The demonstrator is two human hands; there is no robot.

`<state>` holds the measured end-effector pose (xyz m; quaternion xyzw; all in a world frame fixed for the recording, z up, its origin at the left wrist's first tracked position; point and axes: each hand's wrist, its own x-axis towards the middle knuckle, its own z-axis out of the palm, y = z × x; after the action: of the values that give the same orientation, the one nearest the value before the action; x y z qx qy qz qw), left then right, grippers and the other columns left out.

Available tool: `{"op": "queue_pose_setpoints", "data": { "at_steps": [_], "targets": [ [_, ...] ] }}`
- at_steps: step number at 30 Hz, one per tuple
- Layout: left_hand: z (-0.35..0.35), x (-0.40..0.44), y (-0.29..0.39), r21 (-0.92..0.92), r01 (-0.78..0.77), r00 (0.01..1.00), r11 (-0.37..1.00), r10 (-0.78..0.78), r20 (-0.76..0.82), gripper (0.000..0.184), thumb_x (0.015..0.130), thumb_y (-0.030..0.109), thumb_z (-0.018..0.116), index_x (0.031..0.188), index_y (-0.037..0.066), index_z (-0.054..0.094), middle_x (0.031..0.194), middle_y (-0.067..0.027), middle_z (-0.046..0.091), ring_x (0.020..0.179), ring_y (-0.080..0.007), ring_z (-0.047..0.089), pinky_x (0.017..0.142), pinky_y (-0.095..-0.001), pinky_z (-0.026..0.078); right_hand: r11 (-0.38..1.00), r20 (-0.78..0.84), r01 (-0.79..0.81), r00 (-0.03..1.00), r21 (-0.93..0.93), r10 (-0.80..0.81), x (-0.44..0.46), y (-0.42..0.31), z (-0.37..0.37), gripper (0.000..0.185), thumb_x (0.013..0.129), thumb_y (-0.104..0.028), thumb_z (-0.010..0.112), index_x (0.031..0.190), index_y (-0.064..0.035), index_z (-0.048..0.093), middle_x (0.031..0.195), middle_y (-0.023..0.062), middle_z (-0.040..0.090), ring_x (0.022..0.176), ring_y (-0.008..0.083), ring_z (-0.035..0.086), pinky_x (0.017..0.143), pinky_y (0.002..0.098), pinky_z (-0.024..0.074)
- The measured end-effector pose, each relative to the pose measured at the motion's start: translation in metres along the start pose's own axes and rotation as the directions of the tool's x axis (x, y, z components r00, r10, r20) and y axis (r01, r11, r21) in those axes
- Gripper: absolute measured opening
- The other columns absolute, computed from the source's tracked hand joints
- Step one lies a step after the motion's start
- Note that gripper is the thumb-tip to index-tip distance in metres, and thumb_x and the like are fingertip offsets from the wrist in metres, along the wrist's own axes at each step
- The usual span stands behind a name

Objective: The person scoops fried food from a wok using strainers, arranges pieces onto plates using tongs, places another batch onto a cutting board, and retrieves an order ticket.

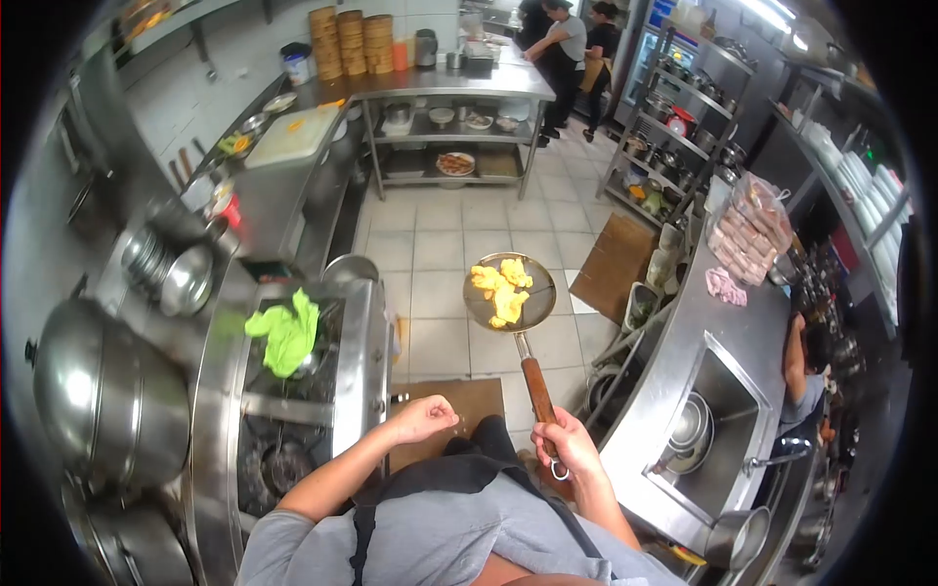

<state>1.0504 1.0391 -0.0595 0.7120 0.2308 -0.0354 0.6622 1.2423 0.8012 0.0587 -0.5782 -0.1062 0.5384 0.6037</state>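
A round frying pan (537, 311) is held out over the tiled floor, its wooden handle pointing back toward me. Several pieces of yellow food that looks like cooked egg (506, 301) lie in it. My right hand (567, 441) is wrapped round the handle near its metal hanging ring. My left hand (426, 418) is raised in front of my body with its fingers curled in; whether anything small is in it cannot be made out. It is nearest to the stove (354, 366), where a bright green cloth (285, 332) lies over the back burner.
A steel counter with a sink (718, 430) runs along the right, bearing bagged meat (750, 230). Large pots (112, 396) stand at the left. A cutting board (293, 135) rests on the left counter. Other people (562, 59) stand at the back; another person's arm (796, 361) shows at right.
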Motion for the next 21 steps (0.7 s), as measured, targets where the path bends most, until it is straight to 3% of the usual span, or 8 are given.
{"op": "queue_pose_setpoints", "data": {
  "at_steps": [5, 6, 8, 9, 11, 15, 18, 21],
  "targets": [
    [-0.072, 0.115, 0.054, 0.434, 0.093, 0.992, 0.896, -0.12, 0.035, 0.035, 0.092, 0.036, 0.068, 0.107, 0.005, 0.063, 0.096, -0.0084, 0.07, 0.089, -0.0188, 0.067, 0.082, -0.0327, 0.052, 1.0, -0.105, 0.004, 0.994, 0.015, -0.003, 0.106, -0.037, -0.029, 0.017, 0.09, -0.006, 0.058, 0.103, -0.0015, 0.05, 0.069, 0.003, 0.055, 0.043, 0.0128, 0.049, 0.043, 0.0262, 0.041],
    [-0.085, 0.138, 0.055, 0.435, 0.096, 0.992, 0.895, -0.124, 0.036, 0.035, 0.092, 0.036, 0.068, 0.107, 0.005, 0.063, 0.096, -0.0084, 0.07, 0.089, -0.0188, 0.067, 0.082, -0.0327, 0.052, 1.0, -0.126, 0.01, 0.992, 0.019, -0.008, 0.129, -0.048, -0.034, 0.019, 0.089, -0.006, 0.058, 0.105, -0.0011, 0.049, 0.069, 0.0029, 0.055, 0.043, 0.013, 0.049, 0.043, 0.0263, 0.0409],
    [-0.111, 0.178, 0.063, 0.673, 0.08, 0.995, 0.735, -0.1, -0.009, 0.042, 0.09, 0.042, 0.066, 0.109, 0.005, 0.062, 0.1, -0.013, 0.071, 0.094, -0.0291, 0.068, 0.083, -0.0376, 0.052, 1.0, -0.136, 0.001, 0.991, -0.029, -0.005, 0.172, -0.08, -0.039, 0.016, 0.089, -0.004, 0.057, 0.103, -0.0007, 0.05, 0.069, 0.0039, 0.055, 0.044, 0.0131, 0.049, 0.043, 0.0259, 0.0403],
    [-0.125, 0.195, 0.064, 0.669, 0.084, 0.994, 0.739, -0.109, -0.005, 0.042, 0.09, 0.042, 0.066, 0.109, 0.005, 0.062, 0.1, -0.013, 0.071, 0.094, -0.0291, 0.068, 0.083, -0.0376, 0.052, 0.997, -0.147, -0.011, 0.989, -0.075, 0.0, 0.193, -0.093, -0.04, 0.014, 0.089, -0.002, 0.055, 0.102, -0.0003, 0.05, 0.068, 0.0048, 0.055, 0.044, 0.0133, 0.048, 0.043, 0.0255, 0.0398],
    [-0.151, 0.222, 0.073, 0.844, -0.026, 0.993, 0.536, -0.081, 0.082, 0.042, 0.089, 0.041, 0.065, 0.11, 0.006, 0.062, 0.103, -0.0152, 0.07, 0.098, -0.0355, 0.066, 0.083, -0.0415, 0.052, 0.996, -0.115, -0.02, 0.993, -0.088, 0.01, 0.24, -0.119, -0.045, 0.014, 0.089, -0.002, 0.054, 0.102, -0.0007, 0.05, 0.069, 0.0046, 0.055, 0.044, 0.013, 0.048, 0.043, 0.0253, 0.0393],
    [-0.204, 0.261, 0.061, 0.728, 0.037, 0.999, 0.684, -0.026, -0.027, 0.042, 0.088, 0.041, 0.066, 0.11, 0.006, 0.062, 0.102, -0.0156, 0.07, 0.096, -0.0355, 0.066, 0.081, -0.0414, 0.052, 0.971, 0.015, -0.051, 0.998, -0.235, 0.056, 0.34, -0.189, -0.029, 0.019, 0.087, -0.002, 0.052, 0.106, -0.0006, 0.051, 0.071, 0.0047, 0.055, 0.044, 0.0128, 0.048, 0.043, 0.0251, 0.0389],
    [-0.236, 0.282, 0.042, 0.638, 0.174, 0.985, 0.75, -0.124, -0.124, 0.044, 0.088, 0.043, 0.065, 0.112, 0.007, 0.064, 0.107, -0.0161, 0.07, 0.101, -0.0346, 0.066, 0.085, -0.0437, 0.052, 0.961, 0.17, -0.027, 0.982, -0.277, 0.076, 0.418, -0.24, 0.002, 0.019, 0.086, -0.004, 0.054, 0.105, -0.001, 0.051, 0.071, 0.0036, 0.055, 0.045, 0.0122, 0.048, 0.044, 0.0258, 0.039],
    [-0.266, 0.299, 0.013, 0.39, 0.208, 0.974, 0.897, -0.156, -0.163, 0.042, 0.089, 0.044, 0.066, 0.107, 0.006, 0.067, 0.104, -0.0165, 0.071, 0.1, -0.0334, 0.067, 0.084, -0.0419, 0.052, 0.943, 0.288, 0.019, 0.954, -0.333, 0.083, 0.498, -0.284, 0.052, 0.02, 0.086, -0.005, 0.053, 0.105, -0.0005, 0.051, 0.072, 0.0037, 0.055, 0.046, 0.0121, 0.049, 0.044, 0.0262, 0.0389]
  ]
}}
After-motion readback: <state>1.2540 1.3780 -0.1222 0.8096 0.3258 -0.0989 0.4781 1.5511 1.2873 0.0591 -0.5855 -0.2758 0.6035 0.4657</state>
